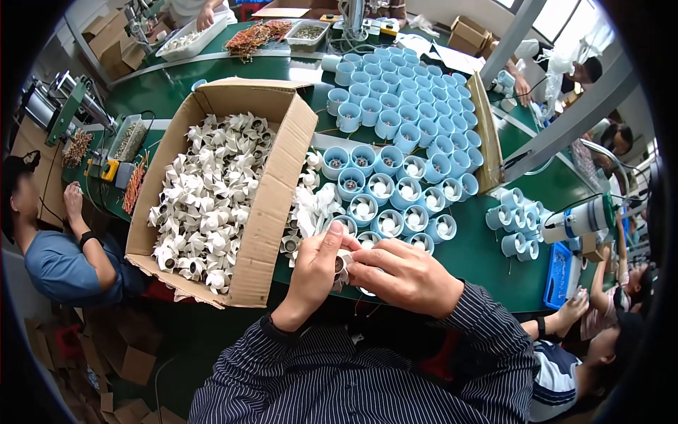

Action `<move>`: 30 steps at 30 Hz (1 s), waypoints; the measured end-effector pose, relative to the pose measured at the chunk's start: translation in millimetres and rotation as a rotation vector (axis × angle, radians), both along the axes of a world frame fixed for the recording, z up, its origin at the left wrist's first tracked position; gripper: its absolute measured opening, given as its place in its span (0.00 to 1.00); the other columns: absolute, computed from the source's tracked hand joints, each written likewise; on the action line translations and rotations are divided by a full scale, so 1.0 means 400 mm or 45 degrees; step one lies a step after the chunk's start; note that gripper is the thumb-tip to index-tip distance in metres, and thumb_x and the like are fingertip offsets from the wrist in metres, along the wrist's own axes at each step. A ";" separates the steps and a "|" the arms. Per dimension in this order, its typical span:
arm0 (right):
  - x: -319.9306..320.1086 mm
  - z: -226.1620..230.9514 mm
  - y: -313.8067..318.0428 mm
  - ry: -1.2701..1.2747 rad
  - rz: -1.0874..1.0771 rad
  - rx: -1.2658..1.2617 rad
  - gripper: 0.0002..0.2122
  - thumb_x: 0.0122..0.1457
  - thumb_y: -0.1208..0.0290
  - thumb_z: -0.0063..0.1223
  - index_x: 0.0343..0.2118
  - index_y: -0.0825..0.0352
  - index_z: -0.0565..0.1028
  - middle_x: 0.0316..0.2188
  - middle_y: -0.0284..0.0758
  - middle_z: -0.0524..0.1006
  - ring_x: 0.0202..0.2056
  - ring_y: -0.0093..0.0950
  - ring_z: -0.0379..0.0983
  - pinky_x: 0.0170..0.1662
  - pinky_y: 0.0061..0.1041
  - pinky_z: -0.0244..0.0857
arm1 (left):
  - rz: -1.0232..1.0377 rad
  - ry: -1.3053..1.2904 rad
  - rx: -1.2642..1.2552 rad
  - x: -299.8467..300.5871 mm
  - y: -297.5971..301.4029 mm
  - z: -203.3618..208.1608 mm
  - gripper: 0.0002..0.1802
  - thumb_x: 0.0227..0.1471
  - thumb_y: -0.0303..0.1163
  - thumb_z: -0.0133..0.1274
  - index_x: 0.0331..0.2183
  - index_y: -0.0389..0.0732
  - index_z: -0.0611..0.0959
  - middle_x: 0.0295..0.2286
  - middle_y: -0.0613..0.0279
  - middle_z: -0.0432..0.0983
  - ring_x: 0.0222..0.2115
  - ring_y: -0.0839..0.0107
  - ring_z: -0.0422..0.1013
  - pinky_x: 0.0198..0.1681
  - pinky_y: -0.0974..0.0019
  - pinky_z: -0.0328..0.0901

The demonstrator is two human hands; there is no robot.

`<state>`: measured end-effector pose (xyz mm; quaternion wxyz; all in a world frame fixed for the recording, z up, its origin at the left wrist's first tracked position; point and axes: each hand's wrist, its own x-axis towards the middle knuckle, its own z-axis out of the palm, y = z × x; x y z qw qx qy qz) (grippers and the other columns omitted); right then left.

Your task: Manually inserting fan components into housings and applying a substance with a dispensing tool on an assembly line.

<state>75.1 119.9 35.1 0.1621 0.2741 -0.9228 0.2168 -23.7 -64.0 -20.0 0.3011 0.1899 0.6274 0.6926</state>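
Close to the table's near edge, my left hand (312, 272) and my right hand (406, 277) meet, fingers closed on a small white fan impeller (342, 263). Fingers cover most of it; a round grey opening shows. Just beyond them stand many light blue cylindrical housings (405, 134) in rows. Those nearest my hands have white fan impellers (381, 186) inside; others show bare motor parts. To the left, a cardboard box (265, 219) is filled with loose white impellers (205, 201). More impellers lie in a pile (311, 205) between box and housings.
A separate group of blue housings (515, 220) stands to the right, near a blue tray (558, 274). A cardboard strip (487, 134) borders the main rows. Wire bundles (258, 37) and a parts bin (307, 34) lie at the back. Other people sit left and right.
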 end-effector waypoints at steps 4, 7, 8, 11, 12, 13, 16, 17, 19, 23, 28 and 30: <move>-0.009 -0.027 -0.003 0.060 0.008 -0.122 0.15 0.57 0.74 0.72 0.47 0.68 0.83 0.43 0.35 0.82 0.35 0.31 0.78 0.37 0.30 0.76 | -0.073 -0.020 -0.013 -0.002 -0.001 -0.007 0.40 0.78 0.57 0.34 0.37 0.32 0.86 0.27 0.62 0.81 0.27 0.76 0.76 0.33 0.72 0.70; -0.020 -0.034 0.002 0.029 0.038 -0.174 0.16 0.56 0.76 0.73 0.48 0.69 0.83 0.43 0.36 0.82 0.34 0.32 0.78 0.36 0.31 0.77 | -0.113 -0.058 0.001 -0.002 -0.002 -0.004 0.42 0.78 0.59 0.31 0.39 0.32 0.86 0.28 0.61 0.81 0.27 0.76 0.76 0.33 0.72 0.70; -0.026 -0.033 0.001 0.031 0.044 -0.183 0.16 0.56 0.76 0.73 0.47 0.69 0.83 0.42 0.36 0.82 0.33 0.32 0.78 0.36 0.31 0.76 | -0.132 -0.104 0.009 -0.004 -0.004 0.003 0.42 0.78 0.60 0.30 0.40 0.32 0.85 0.29 0.61 0.81 0.28 0.75 0.76 0.33 0.72 0.70; -0.038 -0.018 0.008 0.033 0.059 -0.195 0.14 0.56 0.78 0.73 0.46 0.69 0.82 0.39 0.35 0.83 0.32 0.32 0.78 0.35 0.32 0.76 | -0.169 -0.199 0.034 -0.007 -0.012 0.016 0.44 0.77 0.62 0.28 0.41 0.32 0.85 0.30 0.60 0.81 0.28 0.75 0.76 0.33 0.71 0.70; -0.045 -0.011 0.018 0.031 0.031 -0.206 0.13 0.57 0.78 0.72 0.44 0.69 0.82 0.38 0.36 0.82 0.31 0.32 0.78 0.35 0.32 0.75 | -0.176 -0.217 0.047 -0.007 -0.017 0.016 0.42 0.77 0.61 0.30 0.42 0.32 0.85 0.30 0.60 0.81 0.28 0.75 0.76 0.33 0.71 0.70; -0.055 -0.003 0.031 0.030 0.004 -0.216 0.11 0.58 0.79 0.71 0.42 0.69 0.82 0.37 0.37 0.82 0.31 0.33 0.78 0.34 0.32 0.74 | -0.182 -0.236 0.061 -0.006 -0.024 0.015 0.40 0.78 0.59 0.32 0.42 0.32 0.84 0.30 0.60 0.81 0.28 0.75 0.76 0.33 0.71 0.70; -0.108 -0.020 0.072 0.007 -0.262 -0.294 0.07 0.61 0.80 0.67 0.39 0.70 0.80 0.33 0.39 0.81 0.30 0.35 0.78 0.34 0.32 0.72 | -0.153 -0.251 0.027 -0.005 -0.041 0.021 0.32 0.76 0.53 0.39 0.43 0.33 0.84 0.30 0.61 0.80 0.28 0.75 0.76 0.33 0.71 0.70; -0.128 -0.031 0.094 -0.008 -0.525 -0.347 0.04 0.62 0.80 0.64 0.38 0.71 0.78 0.31 0.40 0.80 0.29 0.37 0.77 0.33 0.33 0.71 | -0.144 -0.247 -0.011 -0.003 -0.041 0.028 0.27 0.75 0.49 0.44 0.44 0.33 0.84 0.30 0.62 0.80 0.29 0.75 0.76 0.34 0.71 0.70; -0.196 -0.069 0.150 -0.088 -0.573 -0.394 0.04 0.64 0.79 0.62 0.37 0.71 0.77 0.31 0.41 0.80 0.29 0.38 0.77 0.34 0.33 0.70 | -0.138 -0.238 -0.045 0.002 -0.044 0.031 0.21 0.73 0.44 0.50 0.45 0.34 0.84 0.30 0.63 0.79 0.30 0.75 0.76 0.35 0.71 0.70; -0.296 -0.137 0.173 -0.308 -0.614 -0.412 0.04 0.66 0.76 0.58 0.37 0.72 0.77 0.33 0.45 0.80 0.35 0.46 0.77 0.40 0.40 0.70 | -0.241 0.367 -0.140 0.020 -0.067 0.008 0.14 0.60 0.29 0.61 0.47 0.36 0.84 0.31 0.64 0.79 0.34 0.73 0.78 0.38 0.70 0.70; -0.318 -0.166 0.171 -0.296 -0.631 -0.245 0.05 0.64 0.74 0.60 0.37 0.70 0.80 0.31 0.44 0.79 0.37 0.43 0.77 0.43 0.41 0.71 | -0.194 0.712 -0.112 0.019 -0.075 -0.002 0.20 0.53 0.25 0.65 0.49 0.36 0.83 0.38 0.61 0.81 0.38 0.68 0.79 0.43 0.67 0.72; -0.325 -0.164 0.162 -0.290 -0.636 -0.195 0.04 0.63 0.74 0.60 0.35 0.70 0.80 0.32 0.44 0.79 0.39 0.44 0.77 0.45 0.41 0.71 | -0.172 0.672 -0.159 0.017 -0.083 -0.001 0.21 0.53 0.26 0.65 0.50 0.36 0.83 0.41 0.58 0.81 0.39 0.66 0.79 0.45 0.65 0.72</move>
